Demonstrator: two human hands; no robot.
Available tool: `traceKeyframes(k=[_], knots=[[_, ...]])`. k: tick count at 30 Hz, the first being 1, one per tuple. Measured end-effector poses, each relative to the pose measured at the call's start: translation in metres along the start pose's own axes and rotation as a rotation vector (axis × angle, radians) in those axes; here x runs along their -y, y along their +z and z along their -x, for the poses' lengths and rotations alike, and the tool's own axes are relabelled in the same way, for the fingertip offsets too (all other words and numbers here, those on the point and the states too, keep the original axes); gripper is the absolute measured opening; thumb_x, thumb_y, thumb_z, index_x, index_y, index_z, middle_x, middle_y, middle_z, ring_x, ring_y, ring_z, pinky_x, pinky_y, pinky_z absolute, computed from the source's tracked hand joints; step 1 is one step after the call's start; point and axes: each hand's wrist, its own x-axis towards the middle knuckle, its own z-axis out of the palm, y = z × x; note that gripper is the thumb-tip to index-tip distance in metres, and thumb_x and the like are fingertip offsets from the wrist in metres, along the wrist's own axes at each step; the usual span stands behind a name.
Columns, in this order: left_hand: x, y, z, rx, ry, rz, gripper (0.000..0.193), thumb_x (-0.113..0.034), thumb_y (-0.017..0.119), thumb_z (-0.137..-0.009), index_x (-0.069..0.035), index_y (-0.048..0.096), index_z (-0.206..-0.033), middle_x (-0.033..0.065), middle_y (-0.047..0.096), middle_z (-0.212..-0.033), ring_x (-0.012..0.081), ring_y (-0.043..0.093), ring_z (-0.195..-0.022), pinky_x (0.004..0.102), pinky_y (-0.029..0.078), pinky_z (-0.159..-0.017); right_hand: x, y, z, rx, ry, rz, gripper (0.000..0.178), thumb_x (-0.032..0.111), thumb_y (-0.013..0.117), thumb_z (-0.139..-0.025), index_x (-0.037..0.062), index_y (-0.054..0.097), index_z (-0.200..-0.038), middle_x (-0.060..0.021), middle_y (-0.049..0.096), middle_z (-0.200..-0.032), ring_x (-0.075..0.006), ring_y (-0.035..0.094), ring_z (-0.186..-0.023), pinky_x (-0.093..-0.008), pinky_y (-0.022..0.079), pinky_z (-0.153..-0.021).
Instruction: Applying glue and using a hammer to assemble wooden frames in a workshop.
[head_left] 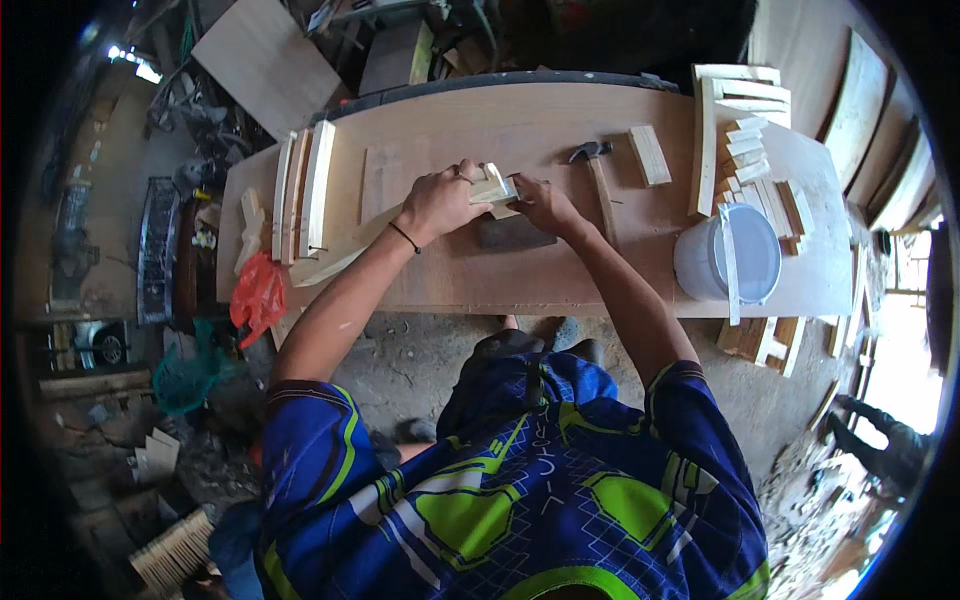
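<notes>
My left hand (440, 203) is wrapped round the end of a pale wooden piece (490, 188) over the middle of the workbench. A long pale strip (350, 255) slants down to the left from under that hand. My right hand (547, 208) is closed at the right end of the wooden piece. Something small and shiny shows at its fingertips, too small to name. Just below both hands lies a dark rectangular block (515, 233). To the right of my right hand is a claw hammer (598, 178) with a wooden handle, its head pointing away from me.
The plywood-topped bench (460, 285) spans the view. A short wooden block (650, 156), stacked wood pieces (745, 150) and a white bucket (735, 255) stand at right. Upright boards (305, 195) and a red plastic bag (260, 298) are at left.
</notes>
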Motion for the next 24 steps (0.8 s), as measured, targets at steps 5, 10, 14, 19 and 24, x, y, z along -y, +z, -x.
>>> traceKeyframes(k=[5,10,14,19,24], knots=[[-0.009,0.002,-0.014,0.001,0.089,-0.065,0.057,-0.042,0.079,-0.078,-0.002,0.055,-0.112,0.0218,0.072,-0.091,0.0390,0.071,-0.085,0.0468,0.058,-0.073,-0.011,0.000,0.004,-0.021,-0.033,-0.011,0.036,0.021,0.072,-0.086,0.0068,0.056,-0.115,-0.0227,0.068,-0.101,-0.0454,0.064,-0.096,-0.0502,0.051,-0.077],[-0.004,0.003,-0.020,0.026,0.089,-0.120,0.057,-0.042,0.078,-0.079,-0.003,0.055,-0.112,0.0219,0.072,-0.091,0.0394,0.071,-0.085,0.0480,0.058,-0.072,-0.011,0.002,0.003,-0.007,-0.016,0.010,0.035,0.022,0.072,-0.087,0.0081,0.057,-0.115,-0.0219,0.068,-0.103,-0.0437,0.065,-0.097,-0.0493,0.052,-0.079],[-0.009,0.001,-0.025,0.095,0.077,-0.140,0.077,-0.047,0.077,-0.080,0.007,0.052,-0.128,0.0252,0.071,-0.095,0.0406,0.071,-0.087,0.0471,0.058,-0.076,-0.010,-0.001,0.003,-0.042,-0.071,-0.045,0.035,0.023,0.072,-0.087,0.0086,0.058,-0.116,-0.0210,0.069,-0.105,-0.0428,0.065,-0.099,-0.0490,0.052,-0.080],[-0.005,0.001,-0.030,0.103,0.102,-0.077,0.074,-0.046,0.077,-0.078,0.007,0.054,-0.125,0.0256,0.071,-0.096,0.0414,0.071,-0.087,0.0477,0.058,-0.076,-0.009,-0.003,0.001,-0.019,-0.031,-0.043,0.037,0.022,0.072,-0.086,0.0088,0.060,-0.117,-0.0193,0.070,-0.105,-0.0424,0.066,-0.097,-0.0475,0.053,-0.080],[-0.001,0.007,-0.028,0.057,0.085,-0.085,0.066,-0.045,0.078,-0.078,0.001,0.055,-0.120,0.0236,0.072,-0.092,0.0410,0.071,-0.085,0.0487,0.058,-0.073,-0.005,-0.004,0.001,-0.028,-0.025,-0.043,0.036,0.021,0.073,-0.085,0.0085,0.060,-0.116,-0.0199,0.070,-0.104,-0.0419,0.066,-0.097,-0.0470,0.053,-0.080]])
